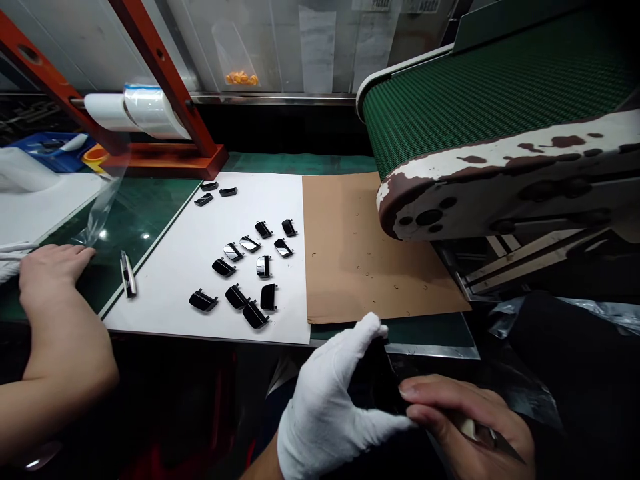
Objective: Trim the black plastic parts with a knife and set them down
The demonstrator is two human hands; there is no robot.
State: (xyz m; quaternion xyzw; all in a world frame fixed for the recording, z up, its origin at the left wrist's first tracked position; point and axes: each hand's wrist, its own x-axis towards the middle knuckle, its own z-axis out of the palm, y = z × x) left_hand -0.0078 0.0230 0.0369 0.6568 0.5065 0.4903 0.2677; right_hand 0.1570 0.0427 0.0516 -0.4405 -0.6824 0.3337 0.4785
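My white-gloved left hand (330,407) grips a dark object (377,380) over the table's front edge, though its shape is lost in shadow. My bare right hand (470,417) closes on a small pale-handled knife (475,430) right beside that object. Farther up, several glossy black plastic parts (240,273) with chrome faces lie on a white sheet (170,287). Small curled shavings dot a brown cardboard sheet (370,253). A co-worker's bare hand (55,273) rests on the green mat (140,213) at left, near a utility knife (128,274).
A green conveyor belt (480,93) in a stained white frame overhangs the cardboard at right. A roll of clear film (155,113) sits on an orange stand (167,157) behind the sheet. A blue tray (50,150) lies at far left.
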